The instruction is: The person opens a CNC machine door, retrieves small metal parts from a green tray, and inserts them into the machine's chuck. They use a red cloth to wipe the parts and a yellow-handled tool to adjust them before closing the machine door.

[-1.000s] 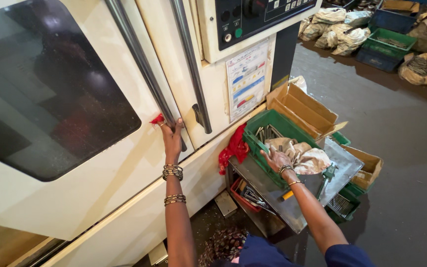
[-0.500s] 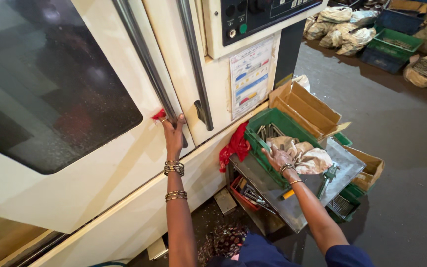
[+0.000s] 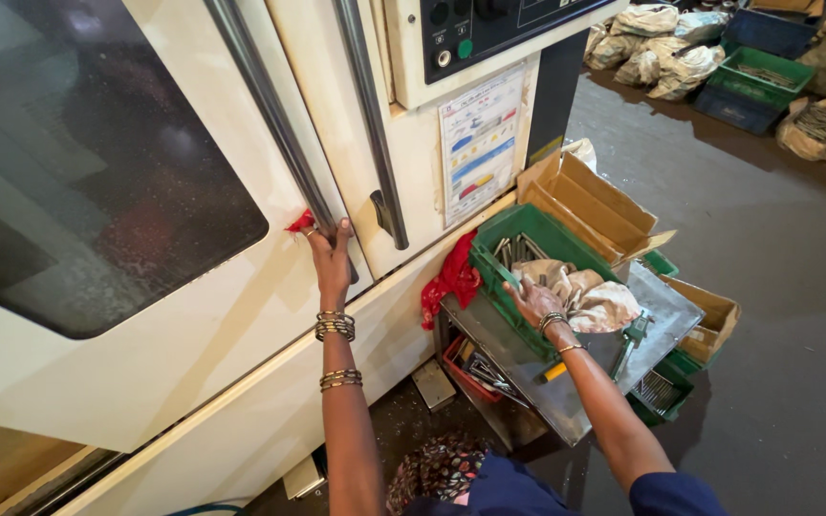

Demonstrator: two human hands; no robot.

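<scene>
My left hand (image 3: pixel 330 256) presses a small red cloth (image 3: pixel 300 223) against the cream machine door, right beside the lower end of its long steel handle (image 3: pixel 274 119). The door has a large dark window (image 3: pixel 69 182). My right hand (image 3: pixel 531 301) reaches into a green crate (image 3: pixel 518 239) on a low metal stand, resting on a crumpled grey bag (image 3: pixel 585 291) among metal rods. Whether its fingers hold anything I cannot tell.
A second door handle (image 3: pixel 372 124), a control panel (image 3: pixel 489 24) and a coloured chart sheet (image 3: pixel 480 143) are to the right. A red rag (image 3: pixel 451 280) hangs by the stand. Open cardboard boxes (image 3: pixel 585 201), more green and blue crates and filled sacks (image 3: pixel 662 48) lie on the dark floor.
My left hand with the red cloth has slid slightly up the door beside the handle. My right hand stays in the green crate.
</scene>
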